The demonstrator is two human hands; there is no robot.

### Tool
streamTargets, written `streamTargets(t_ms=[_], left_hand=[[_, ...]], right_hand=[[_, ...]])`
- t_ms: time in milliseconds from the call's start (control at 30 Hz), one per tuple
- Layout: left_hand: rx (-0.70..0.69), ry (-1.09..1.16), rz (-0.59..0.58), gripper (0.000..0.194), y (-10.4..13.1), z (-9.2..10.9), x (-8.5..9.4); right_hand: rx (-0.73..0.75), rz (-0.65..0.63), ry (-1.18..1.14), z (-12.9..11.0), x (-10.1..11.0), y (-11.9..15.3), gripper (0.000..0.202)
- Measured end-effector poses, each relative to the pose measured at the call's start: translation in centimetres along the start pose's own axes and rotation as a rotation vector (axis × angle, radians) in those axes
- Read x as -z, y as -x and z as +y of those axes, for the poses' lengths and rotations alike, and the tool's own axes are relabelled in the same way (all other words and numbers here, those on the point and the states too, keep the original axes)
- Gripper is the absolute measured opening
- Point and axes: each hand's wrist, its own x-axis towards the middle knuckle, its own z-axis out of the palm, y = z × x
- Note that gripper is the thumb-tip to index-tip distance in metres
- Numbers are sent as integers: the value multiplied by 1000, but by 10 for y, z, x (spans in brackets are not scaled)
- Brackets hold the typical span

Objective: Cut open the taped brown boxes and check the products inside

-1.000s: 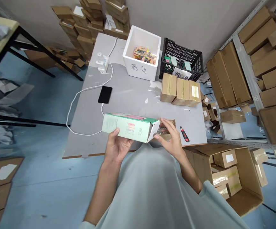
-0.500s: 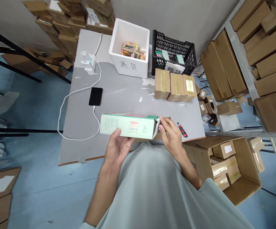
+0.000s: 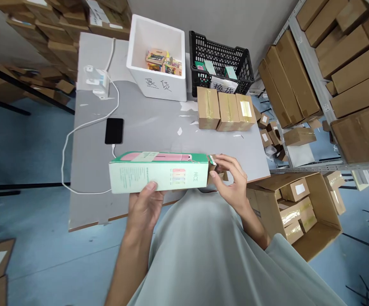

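A long mint-green printed box (image 3: pixel 168 175) lies level above the table's front edge, its pink and green side facing up. My left hand (image 3: pixel 146 204) holds it from below, thumb on the near side. At the box's right end, my right hand (image 3: pixel 231 180) has its fingers curved round something small and brown that sticks out there; I cannot make out whether this is a flap or a separate piece. A black phone (image 3: pixel 114 131) with a white cable (image 3: pixel 64 159) lies on the grey table (image 3: pixel 159 123) behind the box.
At the back stand a white foam box (image 3: pixel 165 87) and a black crate (image 3: pixel 222 51), with three brown cartons (image 3: pixel 208 108) in front. A large open carton (image 3: pixel 267 208) sits at the right, near a shelf (image 3: pixel 325 102) of boxes. A power strip (image 3: pixel 100 85) lies back left.
The green box now reaches farther left in view and shows more of its top side. My right hand's fingers have spread wider at its right end. The view has shifted; the red knife is no longer visible.
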Motion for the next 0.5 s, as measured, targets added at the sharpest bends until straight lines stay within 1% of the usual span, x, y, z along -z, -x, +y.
streamTargets(t_ms=[100, 200, 333, 400, 433, 500], left_hand=[[-34, -28, 2, 90, 4, 1, -6], [-72, -62, 23, 97, 6, -3, -4], [-97, -90, 32, 106, 7, -7, 4], [-99, -108, 30, 109, 7, -7, 8], [-81, -111, 23, 110, 7, -7, 10], [45, -87, -17, 113, 7, -5, 14]], right_hand=[[-19, 23, 45, -10, 0, -2, 24], [-47, 39, 68, -15, -6, -4, 22], [7, 188, 85, -8, -16, -2, 18], [19, 234, 95, -1, -20, 0, 17], [19, 242, 91, 2, -21, 1, 18], [30, 249, 61, 9, -23, 3, 20]])
